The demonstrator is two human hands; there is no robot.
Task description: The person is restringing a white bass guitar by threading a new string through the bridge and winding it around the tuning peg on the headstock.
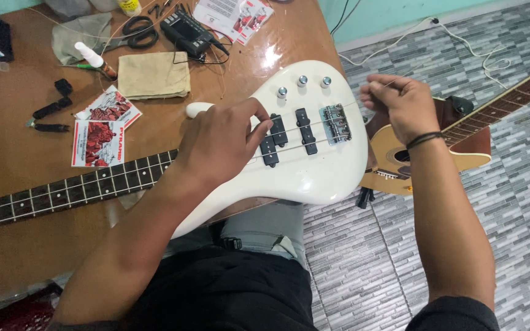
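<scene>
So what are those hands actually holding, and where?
Right hand pinches a thin string at its end past the bridge. Left hand holds nothing, resting on the bass.

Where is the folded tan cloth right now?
In the head view, the folded tan cloth lies upper left on the wooden table, above the white bass guitar.

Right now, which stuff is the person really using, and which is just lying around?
In use: white bass guitar, a string pinched by the right hand, left hand on the body.

Lying about: folded cloth, string packets, scissors, acoustic guitar on the floor.
</scene>
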